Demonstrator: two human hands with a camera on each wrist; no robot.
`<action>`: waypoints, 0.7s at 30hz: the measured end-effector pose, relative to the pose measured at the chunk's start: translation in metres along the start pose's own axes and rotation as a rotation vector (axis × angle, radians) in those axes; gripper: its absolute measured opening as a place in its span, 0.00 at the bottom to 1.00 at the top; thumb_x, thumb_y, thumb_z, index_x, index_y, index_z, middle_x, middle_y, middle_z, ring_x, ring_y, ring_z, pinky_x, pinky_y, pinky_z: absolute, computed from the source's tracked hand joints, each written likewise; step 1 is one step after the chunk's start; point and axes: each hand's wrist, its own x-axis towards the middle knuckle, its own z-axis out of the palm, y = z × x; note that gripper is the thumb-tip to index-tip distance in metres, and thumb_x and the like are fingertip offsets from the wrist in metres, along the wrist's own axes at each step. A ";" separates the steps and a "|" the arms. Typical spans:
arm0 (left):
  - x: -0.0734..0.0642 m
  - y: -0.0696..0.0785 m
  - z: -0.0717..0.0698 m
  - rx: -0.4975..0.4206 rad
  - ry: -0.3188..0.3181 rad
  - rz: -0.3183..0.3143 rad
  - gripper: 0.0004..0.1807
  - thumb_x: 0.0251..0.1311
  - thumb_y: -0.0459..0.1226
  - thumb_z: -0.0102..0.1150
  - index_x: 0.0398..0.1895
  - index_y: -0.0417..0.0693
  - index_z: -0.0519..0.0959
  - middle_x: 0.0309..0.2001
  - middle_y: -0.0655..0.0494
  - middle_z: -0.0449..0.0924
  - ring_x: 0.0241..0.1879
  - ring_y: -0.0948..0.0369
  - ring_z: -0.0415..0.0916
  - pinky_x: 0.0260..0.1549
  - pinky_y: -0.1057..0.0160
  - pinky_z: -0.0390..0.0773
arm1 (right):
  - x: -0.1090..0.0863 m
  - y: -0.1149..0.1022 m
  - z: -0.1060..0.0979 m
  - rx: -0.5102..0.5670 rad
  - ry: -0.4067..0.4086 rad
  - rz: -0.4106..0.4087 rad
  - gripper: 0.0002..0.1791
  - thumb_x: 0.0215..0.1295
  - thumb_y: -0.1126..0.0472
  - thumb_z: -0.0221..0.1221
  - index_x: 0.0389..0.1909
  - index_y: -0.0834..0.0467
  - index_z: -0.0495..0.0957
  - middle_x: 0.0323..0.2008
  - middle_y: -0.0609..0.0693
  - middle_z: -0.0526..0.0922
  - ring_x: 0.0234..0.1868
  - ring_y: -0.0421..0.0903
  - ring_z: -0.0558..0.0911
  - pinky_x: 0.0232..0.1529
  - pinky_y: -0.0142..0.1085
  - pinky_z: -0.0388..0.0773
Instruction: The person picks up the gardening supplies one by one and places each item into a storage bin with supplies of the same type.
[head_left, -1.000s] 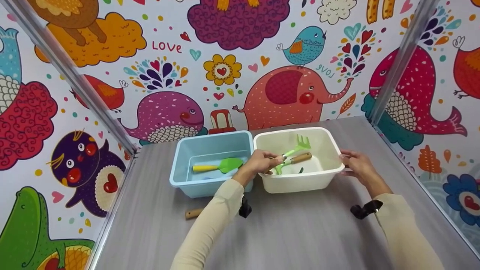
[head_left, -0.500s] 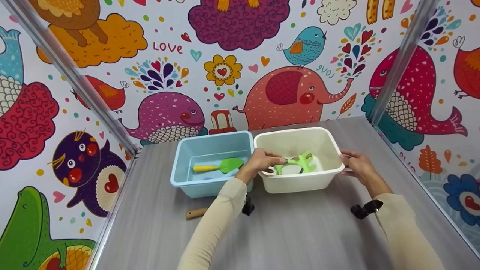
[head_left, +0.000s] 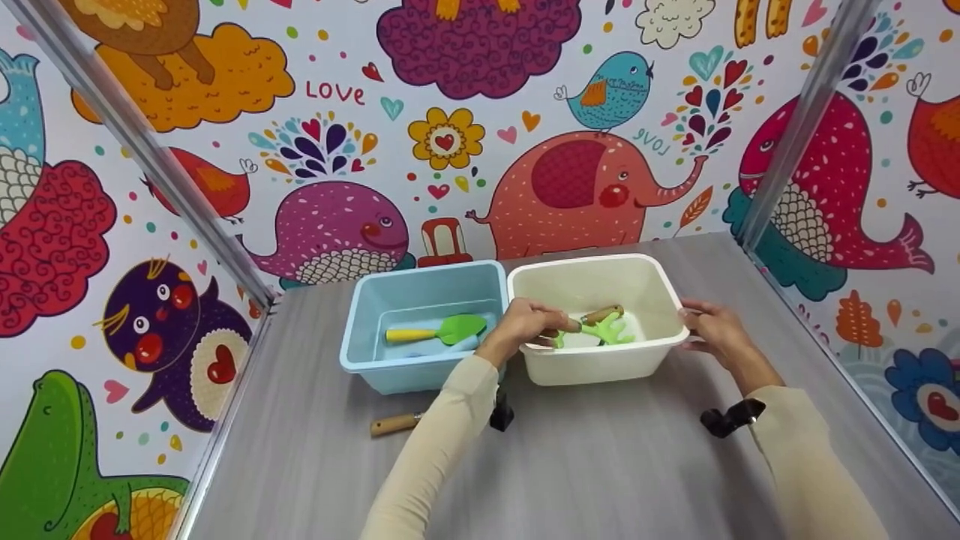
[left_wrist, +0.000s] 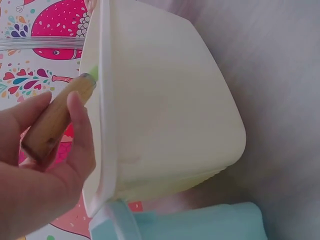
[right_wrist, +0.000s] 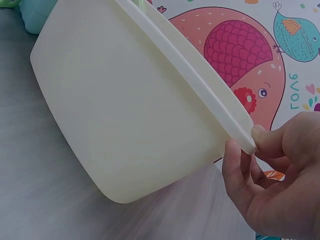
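Note:
My left hand (head_left: 525,326) grips the wooden handle of a green hand rake (head_left: 616,331) over the near left side of the white basin (head_left: 600,369). Its green tines hang down inside the basin. Seen from the left wrist, the wooden handle (left_wrist: 56,119) lies between thumb and fingers, close to the basin's rim. A second wooden-handled tool (head_left: 606,313) lies on the basin floor, partly covered by the rake. With thumb and fingers, my right hand (head_left: 716,330) pinches the rim at the basin's right end, as the right wrist view shows.
Left of the white basin stands a light blue basin (head_left: 416,379), holding a green trowel (head_left: 460,328) with a yellow handle and a pale blue item. Another wooden handle (head_left: 394,425) lies on the grey table, partly behind my left forearm. Patterned walls (head_left: 442,67) enclose the table.
The rake's tines have tipped from raised above the basin to down inside it. My left hand has shifted slightly; my right hand stays at the rim.

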 end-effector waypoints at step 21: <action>0.003 -0.005 0.001 0.034 -0.092 0.007 0.15 0.66 0.41 0.62 0.51 0.42 0.85 0.42 0.48 0.88 0.34 0.60 0.81 0.33 0.67 0.86 | -0.001 0.001 0.002 -0.009 0.009 -0.022 0.33 0.78 0.52 0.49 0.76 0.63 0.56 0.68 0.65 0.67 0.40 0.36 0.79 0.40 0.29 0.84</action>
